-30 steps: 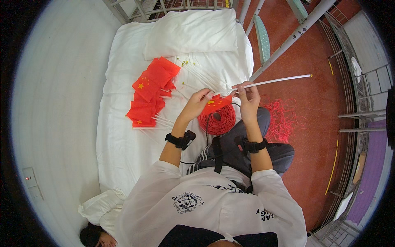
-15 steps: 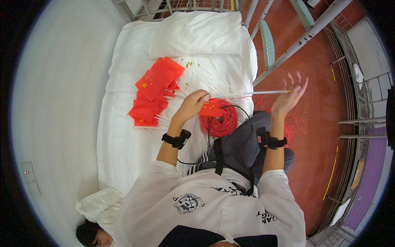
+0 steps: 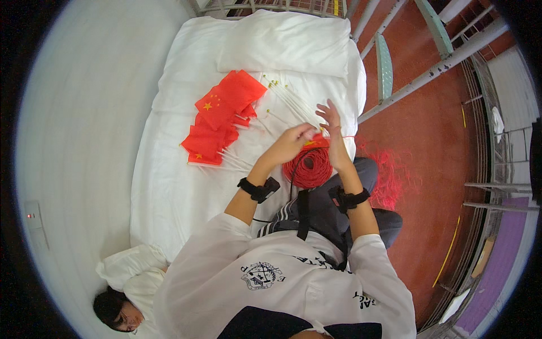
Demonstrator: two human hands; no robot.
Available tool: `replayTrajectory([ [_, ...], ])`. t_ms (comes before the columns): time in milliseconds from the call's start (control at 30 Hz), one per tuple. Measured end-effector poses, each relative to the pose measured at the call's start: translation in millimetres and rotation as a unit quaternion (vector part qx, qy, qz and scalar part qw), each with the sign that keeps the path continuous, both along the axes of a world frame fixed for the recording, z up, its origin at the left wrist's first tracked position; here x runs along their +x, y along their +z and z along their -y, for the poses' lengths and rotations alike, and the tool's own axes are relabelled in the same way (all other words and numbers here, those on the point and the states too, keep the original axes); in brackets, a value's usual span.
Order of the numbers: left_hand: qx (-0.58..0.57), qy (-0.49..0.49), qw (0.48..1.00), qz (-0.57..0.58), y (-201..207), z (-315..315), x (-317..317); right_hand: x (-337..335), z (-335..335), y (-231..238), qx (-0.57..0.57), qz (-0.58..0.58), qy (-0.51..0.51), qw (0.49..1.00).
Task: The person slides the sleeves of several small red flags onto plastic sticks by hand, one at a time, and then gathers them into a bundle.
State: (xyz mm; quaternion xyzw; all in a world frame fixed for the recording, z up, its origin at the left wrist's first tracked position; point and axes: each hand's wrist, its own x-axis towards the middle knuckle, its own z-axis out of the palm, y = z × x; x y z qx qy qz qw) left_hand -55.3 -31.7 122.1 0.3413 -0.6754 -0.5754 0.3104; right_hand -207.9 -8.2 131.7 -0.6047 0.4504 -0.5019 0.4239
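On the white bed (image 3: 169,203) lie a pillow (image 3: 285,42), red flags (image 3: 231,101), white sticks (image 3: 290,100) and a red coil (image 3: 302,177).

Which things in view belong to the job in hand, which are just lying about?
Likely in the job: red flag by the left hand; pile of red flags; white sticks; coil of red cord; tangled red strands.

Likely just lying about: pillow; white cloth at far right.

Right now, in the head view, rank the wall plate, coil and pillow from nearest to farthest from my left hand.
1. Coil: below and right of your left hand.
2. Pillow: straight ahead, top centre.
3. Wall plate: far left.
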Motion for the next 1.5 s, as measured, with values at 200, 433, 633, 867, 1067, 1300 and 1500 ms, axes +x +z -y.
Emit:
replayTrajectory([
  [200, 0.075, 0.447, 0.864, -0.220, -37.4, 21.6, 118.5, -42.5, 35.9, -52.0, 0.102, -0.162, -0.097, 0.977],
  [433, 0.071, 0.715, 0.686, -0.111, -135.3, 16.3, 227.7, -54.5, 72.6, -131.6, 0.067, -0.463, -0.117, 0.876],
  [633, 0.141, 0.780, 0.601, 0.104, -118.2, 18.1, 190.2, -58.3, 74.6, -153.2, 0.123, -0.540, -0.142, 0.820],
  [867, -0.049, 0.469, 0.849, 0.238, -135.3, 52.3, 189.4, -41.0, 75.0, -120.6, -0.020, -0.444, -0.232, 0.866],
  [1067, 0.097, 0.515, 0.737, 0.428, -143.1, 102.9, 168.5, -48.6, 59.0, -73.5, -0.072, -0.331, -0.259, 0.905],
  [1300, 0.060, 0.554, 0.809, 0.189, -137.8, 108.8, 174.2, -47.6, 30.9, -58.5, -0.049, -0.251, -0.257, 0.932],
  [1500, -0.144, 0.367, 0.916, 0.078, -18.2, 63.0, 95.8, -34.0, 14.3, -35.2, 0.109, -0.038, -0.116, 0.987],
])
